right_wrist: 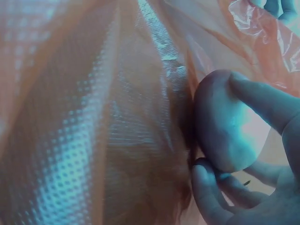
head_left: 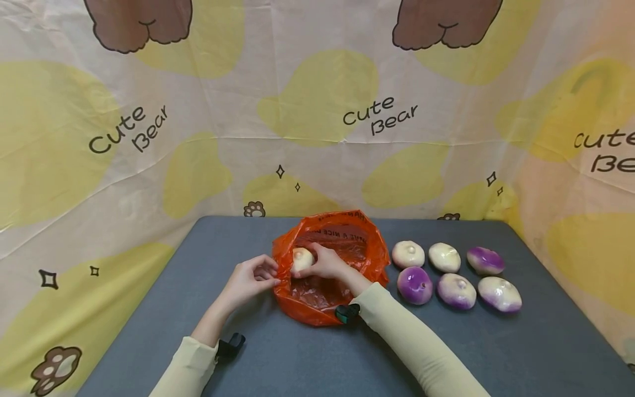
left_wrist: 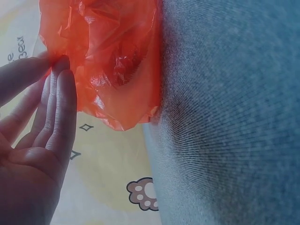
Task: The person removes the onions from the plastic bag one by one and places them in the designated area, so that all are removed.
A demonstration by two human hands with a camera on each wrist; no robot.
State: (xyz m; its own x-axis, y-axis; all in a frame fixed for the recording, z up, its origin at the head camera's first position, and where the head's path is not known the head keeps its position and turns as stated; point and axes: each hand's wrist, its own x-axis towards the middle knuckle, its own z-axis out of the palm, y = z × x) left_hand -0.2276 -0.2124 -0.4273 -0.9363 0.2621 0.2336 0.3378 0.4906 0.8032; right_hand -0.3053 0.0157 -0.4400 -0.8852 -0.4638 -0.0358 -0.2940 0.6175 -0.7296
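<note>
1. An orange bag (head_left: 331, 270) lies open on the grey table (head_left: 496, 353), and its left edge is pinched by the left hand (head_left: 248, 281).
2. A pale turnip (head_left: 301, 259) is held over the bag by the curled fingers (right_wrist: 262, 101) of the right hand (head_left: 324, 263).
3. Six more turnips (head_left: 456, 273) are lined up in two rows, right of the bag.
4. A bear cloth (head_left: 317, 110) is hung behind the table.

We see soft, even, bright light overhead, faint shadows, and bowed edges; our right wrist view is blurred, blue-tinted, with glare on the crinkled orange plastic bag (right_wrist: 117, 117).
</note>
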